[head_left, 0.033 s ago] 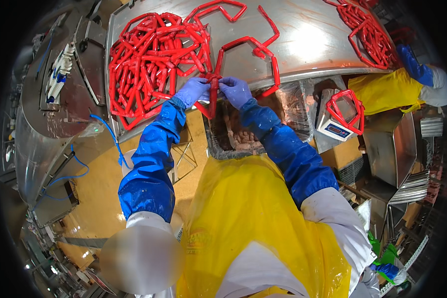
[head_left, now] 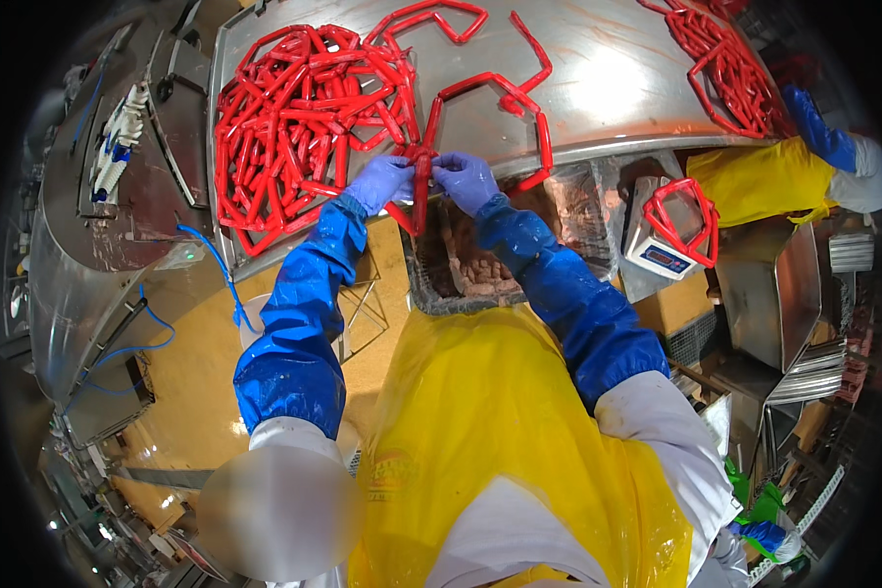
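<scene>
In purple gloves, my left hand [head_left: 384, 182] and my right hand [head_left: 465, 182] meet at the table's near edge. Between them hang red sausage links [head_left: 421, 196], gathered into a bunch. The fingers of both hands are closed on it from either side; the exact grip of the fingertips is partly hidden. From the bunch, a string of linked sausages [head_left: 490, 78] runs out to the right over the metal table [head_left: 598, 59]. Left of my hands lies a big tangled heap of red sausage links [head_left: 304, 118].
Below my right hand sits a plastic-lined bin [head_left: 431, 294] with pinkish-brown meat pieces. Right of it, red links rest on a scale [head_left: 657, 240]. A co-worker's yellow apron [head_left: 755, 176] stands at the right, near another sausage heap [head_left: 720, 78]. A blue hose [head_left: 227, 274] hangs at left.
</scene>
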{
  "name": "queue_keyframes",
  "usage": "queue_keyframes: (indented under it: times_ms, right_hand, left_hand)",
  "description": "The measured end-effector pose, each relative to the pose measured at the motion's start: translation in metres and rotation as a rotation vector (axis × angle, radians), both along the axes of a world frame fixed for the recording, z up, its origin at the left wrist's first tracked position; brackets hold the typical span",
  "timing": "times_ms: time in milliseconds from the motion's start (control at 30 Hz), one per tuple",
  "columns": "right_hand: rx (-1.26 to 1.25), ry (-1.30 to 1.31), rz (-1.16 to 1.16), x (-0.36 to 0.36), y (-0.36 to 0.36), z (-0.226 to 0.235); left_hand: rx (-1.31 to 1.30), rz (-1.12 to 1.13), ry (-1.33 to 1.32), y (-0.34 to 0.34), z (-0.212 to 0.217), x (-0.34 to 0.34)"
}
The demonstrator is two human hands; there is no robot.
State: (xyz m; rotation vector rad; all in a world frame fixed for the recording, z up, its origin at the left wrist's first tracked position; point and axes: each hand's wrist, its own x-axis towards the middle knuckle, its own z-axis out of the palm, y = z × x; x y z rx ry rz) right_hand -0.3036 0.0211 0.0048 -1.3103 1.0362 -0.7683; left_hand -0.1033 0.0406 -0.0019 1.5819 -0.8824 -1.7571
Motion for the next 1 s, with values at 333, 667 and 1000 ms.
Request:
queue_keyframes:
  times_ms: [333, 667, 1000]
  right_hand:
    - [-0.877, 0.281, 0.07, -0.007, -0.017, 0.037]
    - [0.112, -0.218, -0.065, -0.017, -0.073, 0.032]
    - [-0.599, 0.122, -0.105, -0.068, -0.135, 0.079]
  left_hand:
    - [-0.178, 0.18, 0.61, 0.014, 0.011, -0.021]
    - [-0.45, -0.009, -0.39, 0.027, 0.028, -0.055]
    - [-0.914, 0.497, -0.54, -0.11, 0.228, 0.111]
